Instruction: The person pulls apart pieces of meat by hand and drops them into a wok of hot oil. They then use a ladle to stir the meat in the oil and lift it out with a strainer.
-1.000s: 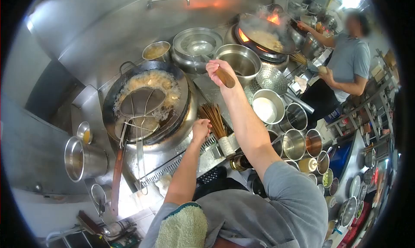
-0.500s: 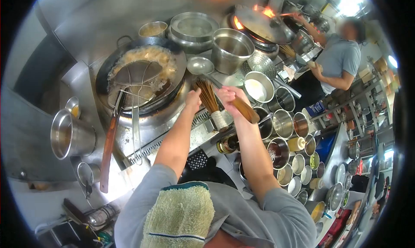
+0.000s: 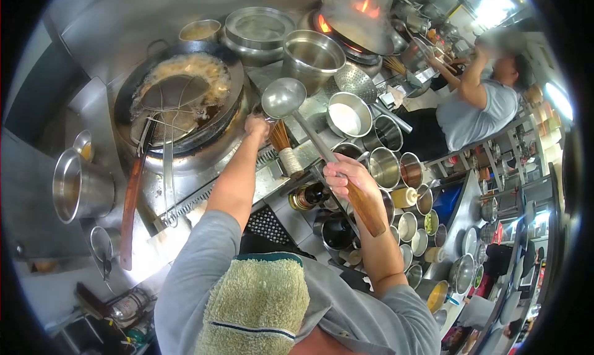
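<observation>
My right hand [image 3: 348, 172] grips a ladle by its wooden handle [image 3: 366, 209]. The ladle's metal bowl [image 3: 283, 97] is up and away from me, in front of a tall steel pot [image 3: 314, 55]. Beside the black wok [image 3: 229, 111], my left hand [image 3: 257, 126] is closed near a bamboo brush with a white-wrapped grip [image 3: 289, 162]; what its fingers hold is hidden. Food froths in oil [image 3: 213, 70] inside the wok. Across the wok lie a mesh strainer [image 3: 176, 90] and a second wire tool, one with a long wooden handle [image 3: 131, 213].
A pan of white liquid [image 3: 349, 119] and a perforated skimmer [image 3: 356, 85] sit right of the pot. Several steel containers [image 3: 383, 167] line my right side. A steel bucket [image 3: 80, 185] stands left. Flames [image 3: 368, 7] rise at another wok near a co-worker [image 3: 476, 114].
My right hand has come nearer my body and to the right with the ladle. My left hand stays by the wok. The view has shifted, and the co-worker has raised an arm.
</observation>
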Demonstrator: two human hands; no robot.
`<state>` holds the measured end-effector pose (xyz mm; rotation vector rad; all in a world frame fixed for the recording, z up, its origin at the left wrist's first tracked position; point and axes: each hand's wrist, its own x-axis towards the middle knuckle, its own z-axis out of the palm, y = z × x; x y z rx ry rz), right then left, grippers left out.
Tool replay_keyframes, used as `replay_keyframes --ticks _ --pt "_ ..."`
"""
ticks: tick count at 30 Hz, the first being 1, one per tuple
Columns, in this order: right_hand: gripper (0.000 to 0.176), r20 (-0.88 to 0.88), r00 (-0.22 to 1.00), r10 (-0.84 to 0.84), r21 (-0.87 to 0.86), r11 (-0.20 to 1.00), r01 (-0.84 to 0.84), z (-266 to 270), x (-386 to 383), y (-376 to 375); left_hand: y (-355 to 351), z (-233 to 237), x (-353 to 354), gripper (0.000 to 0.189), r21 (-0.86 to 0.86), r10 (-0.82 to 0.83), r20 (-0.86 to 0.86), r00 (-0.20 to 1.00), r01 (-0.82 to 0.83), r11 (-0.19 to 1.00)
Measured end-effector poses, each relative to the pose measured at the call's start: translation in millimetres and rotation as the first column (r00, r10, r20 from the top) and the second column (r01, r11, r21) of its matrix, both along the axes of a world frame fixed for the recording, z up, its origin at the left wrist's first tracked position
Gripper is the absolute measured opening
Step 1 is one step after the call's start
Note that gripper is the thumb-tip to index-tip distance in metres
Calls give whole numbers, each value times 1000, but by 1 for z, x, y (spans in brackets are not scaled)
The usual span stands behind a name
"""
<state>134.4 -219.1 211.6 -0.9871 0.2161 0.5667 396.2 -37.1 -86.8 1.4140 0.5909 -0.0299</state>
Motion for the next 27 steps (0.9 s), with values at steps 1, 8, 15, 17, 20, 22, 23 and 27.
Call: replay_keyframes --ticks 1,8,15,17,20,22,23,27 --pt "8 16 1000 8 -31 999 -7 1 -2 -1 -1 -2 2 17 86 -2 -27 1000 4 996" --pt "27 124 986 110 -269 960 -73 -6 -11 0 11 30 -32 17 412 -179 33 983 150 899" --pt "60 335 833 440 -850 523 66 -48 -25 -10 24 45 -72 26 866 -428 -68 901 266 423" --pt "63 627 432 649 -753 360 551 -102 -29 -26 21 65 -105 29 899 -403 -244 882 361 248" --pt "71 462 614 640 -887 337 317 -95 -47 -32 26 95 -171 33 969 -431 -151 890 219 112" --pt "73 379 605 700 -925 277 259 -92 -53 -34 34 114 -209 44 924 -407 -353 842 381 -14" --pt "73 361 579 732 -933 280 227 -94 -55 -35 42 139 -238 45 882 -442 -429 788 470 -19" --pt "71 332 527 782 -941 315 125 -86 -76 -6 72 157 -335 36 963 -504 -190 842 259 70"
